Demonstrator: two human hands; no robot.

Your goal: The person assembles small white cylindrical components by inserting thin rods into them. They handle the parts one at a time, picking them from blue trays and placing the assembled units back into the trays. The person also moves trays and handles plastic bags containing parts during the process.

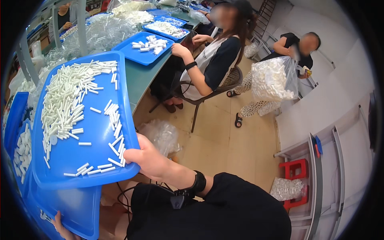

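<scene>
My right hand (150,160) grips the near right corner of a large blue tray (98,130), its thumb over the rim and the other fingers hidden underneath. Many short white tubes (66,98) lie in this tray, heaped at its far left and scattered along its right and near sides. The tray is tilted. Below it shows a second blue tray (74,206), partly covered by the first. At the lower left, my left hand (61,227) is closed on the edge of this lower tray, with most of its fingers out of sight.
Another blue tray (140,58) with thicker white pieces sits on the green table (140,84). Clear tubes (100,34) are piled behind. A seated person (208,64) works at right; another person (296,52) carries a bag of white pieces (274,80). Red stools (295,170) stand by the shelf.
</scene>
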